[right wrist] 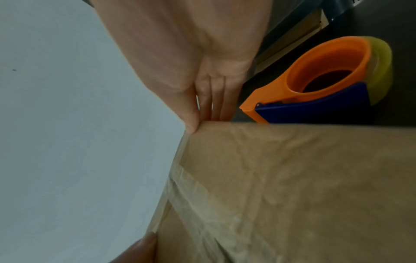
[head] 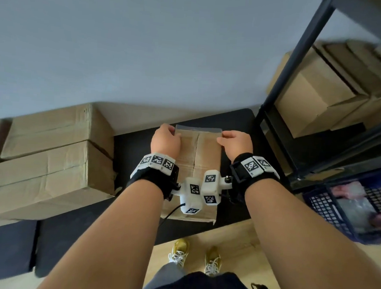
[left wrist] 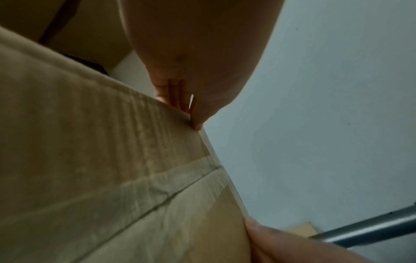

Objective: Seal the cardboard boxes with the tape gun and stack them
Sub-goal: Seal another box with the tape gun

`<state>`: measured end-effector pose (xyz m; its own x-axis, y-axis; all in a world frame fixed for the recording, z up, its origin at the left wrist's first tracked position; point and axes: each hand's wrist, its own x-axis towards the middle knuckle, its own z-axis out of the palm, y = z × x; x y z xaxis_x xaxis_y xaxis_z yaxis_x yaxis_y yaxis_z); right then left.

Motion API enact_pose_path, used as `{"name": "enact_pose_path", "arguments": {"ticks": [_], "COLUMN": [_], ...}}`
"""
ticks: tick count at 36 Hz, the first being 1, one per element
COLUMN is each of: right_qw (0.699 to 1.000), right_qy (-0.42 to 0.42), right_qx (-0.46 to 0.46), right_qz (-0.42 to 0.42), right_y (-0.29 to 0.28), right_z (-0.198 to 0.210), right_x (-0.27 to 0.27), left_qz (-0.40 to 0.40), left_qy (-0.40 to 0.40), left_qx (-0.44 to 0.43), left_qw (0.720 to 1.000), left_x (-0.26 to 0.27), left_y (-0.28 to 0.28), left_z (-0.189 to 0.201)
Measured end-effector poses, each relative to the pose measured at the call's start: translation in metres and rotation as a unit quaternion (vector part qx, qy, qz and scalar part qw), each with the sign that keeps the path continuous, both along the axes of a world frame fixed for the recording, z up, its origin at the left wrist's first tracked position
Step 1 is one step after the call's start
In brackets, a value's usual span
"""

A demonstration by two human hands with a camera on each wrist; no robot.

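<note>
A small cardboard box (head: 198,149) stands on a black bench (head: 239,122), its flaps closed and clear tape along the middle seam and the far edge. My left hand (head: 165,138) grips the far left corner, thumb on the top edge and fingers down the side (left wrist: 178,96). My right hand (head: 235,141) grips the far right corner the same way (right wrist: 213,99). The orange and blue tape gun (right wrist: 319,85) lies on the dark surface just right of the box, held by neither hand; it is hidden in the head view.
Two large cardboard boxes (head: 52,159) are stacked on the bench at the left. A black metal shelf (head: 287,83) at the right holds more boxes (head: 315,93), with a blue crate (head: 347,201) below. A pale wall stands close behind.
</note>
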<state>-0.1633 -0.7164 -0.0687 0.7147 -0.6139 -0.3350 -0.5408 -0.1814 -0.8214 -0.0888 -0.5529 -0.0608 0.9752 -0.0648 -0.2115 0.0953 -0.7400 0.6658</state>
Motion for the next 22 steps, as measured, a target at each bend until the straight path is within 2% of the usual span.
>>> {"name": "enact_pose_path", "arguments": {"ticks": [8,14,18,22], "right_qw": [0.999,0.999,0.998,0.994], "right_qy": [-0.031,-0.026,-0.048,-0.064], "right_qx": [0.031,0.039,0.022,-0.007], "right_qz": [0.003,0.024,0.027,0.086], "right_y": [0.0,0.002,0.003,0.002], "right_z": [-0.001,0.0,0.001,0.004], "right_x": [0.0,0.001,0.0,-0.001], "left_qz": [0.055,0.085,0.047,-0.059], "left_qy": [-0.007,0.031,0.0,-0.04], "left_qx": [-0.1,-0.173,-0.145,-0.062], "left_qw": [0.993,0.981,0.988,0.996], "left_x": [-0.007,-0.002,-0.003,-0.004], "left_y": [0.003,0.013,0.013,0.009], "left_z": [-0.006,-0.007,-0.006,-0.009]}}
